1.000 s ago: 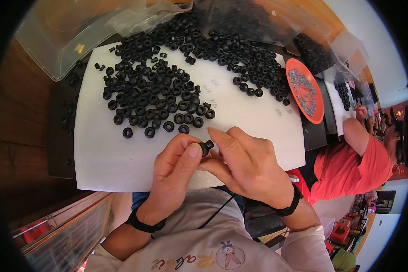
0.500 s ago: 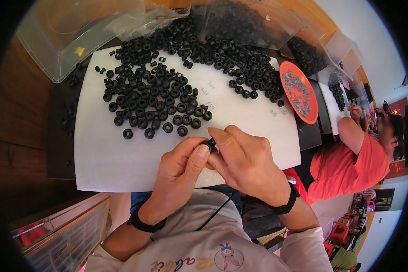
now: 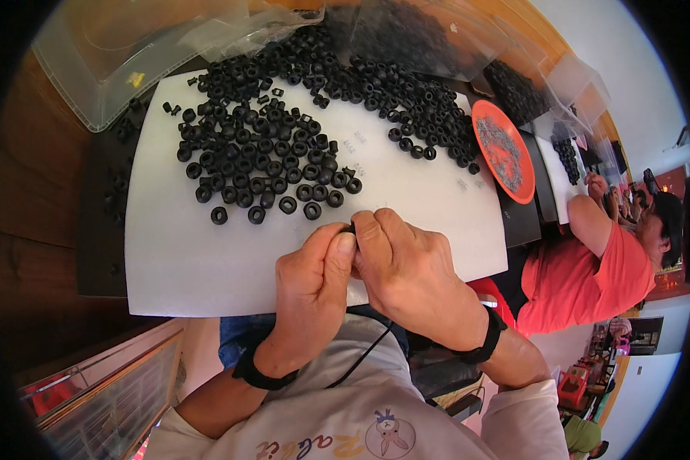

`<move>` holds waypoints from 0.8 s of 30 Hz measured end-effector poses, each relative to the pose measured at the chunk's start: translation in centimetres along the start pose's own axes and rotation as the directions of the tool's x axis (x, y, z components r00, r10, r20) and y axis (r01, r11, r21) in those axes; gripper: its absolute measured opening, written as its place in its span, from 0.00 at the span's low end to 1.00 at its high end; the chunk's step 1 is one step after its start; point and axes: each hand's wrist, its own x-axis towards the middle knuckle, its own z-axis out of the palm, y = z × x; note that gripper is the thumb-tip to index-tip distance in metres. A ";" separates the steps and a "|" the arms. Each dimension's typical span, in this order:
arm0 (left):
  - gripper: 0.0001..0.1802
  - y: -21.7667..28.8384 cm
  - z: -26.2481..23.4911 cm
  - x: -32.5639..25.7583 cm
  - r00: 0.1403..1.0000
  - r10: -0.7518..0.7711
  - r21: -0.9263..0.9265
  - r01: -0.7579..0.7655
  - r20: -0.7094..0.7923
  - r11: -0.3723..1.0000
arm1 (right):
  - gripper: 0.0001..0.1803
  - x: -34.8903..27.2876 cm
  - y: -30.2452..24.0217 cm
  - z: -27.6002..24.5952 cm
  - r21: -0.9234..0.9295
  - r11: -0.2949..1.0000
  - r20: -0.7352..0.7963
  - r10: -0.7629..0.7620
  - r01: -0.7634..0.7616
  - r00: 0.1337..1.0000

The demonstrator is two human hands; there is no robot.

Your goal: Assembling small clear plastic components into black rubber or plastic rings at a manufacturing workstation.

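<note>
My left hand [image 3: 312,272] and my right hand [image 3: 410,264] meet over the near edge of a white foam sheet [image 3: 207,276]. Both are closed, fingertips together, around a small black part [image 3: 350,228]; only a sliver of it shows, and its shape is mostly hidden by my fingers. Beyond them lies a loose pile of round black parts with holes [image 3: 261,161], mixed with smaller spool-shaped black pieces [image 3: 348,171]. On the right, an orange plate [image 3: 524,188] holds many tiny grey metal pieces [image 3: 498,149].
More black parts [image 3: 406,92] heap along the far edge against clear plastic bins [image 3: 77,84]. Small groups of grey pieces [image 3: 349,146] dot the sheet. To the right, a person in a red shirt [image 3: 590,284] sits at a neighbouring worktop. A framed panel [image 3: 115,399] stands at lower left.
My fingers have closed further over the small black part, which showed plainly before and is now nearly covered. Both hands stay together at about the same place.
</note>
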 end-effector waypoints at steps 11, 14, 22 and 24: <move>0.12 0.5 -0.1 -0.3 0.994 -0.079 -0.067 0.084 0.069 0.994 | 0.14 -0.4 0.5 -0.6 0.039 0.999 -0.020 -0.012 0.013 1.000; 0.13 0.2 -0.5 -0.3 0.990 -0.072 -0.102 0.084 0.118 0.991 | 0.15 -0.4 0.8 -1.3 0.069 0.997 0.043 -0.019 0.016 0.999; 0.12 0.1 -0.3 0.1 0.991 0.062 0.103 -0.074 0.117 0.992 | 0.15 -0.2 0.6 -1.1 -0.103 0.990 0.104 -0.083 0.094 0.991; 0.12 0.2 -0.1 0.1 0.994 0.054 0.113 -0.065 0.099 0.991 | 0.19 -0.3 0.6 -0.9 -0.051 0.997 0.103 -0.049 0.054 0.994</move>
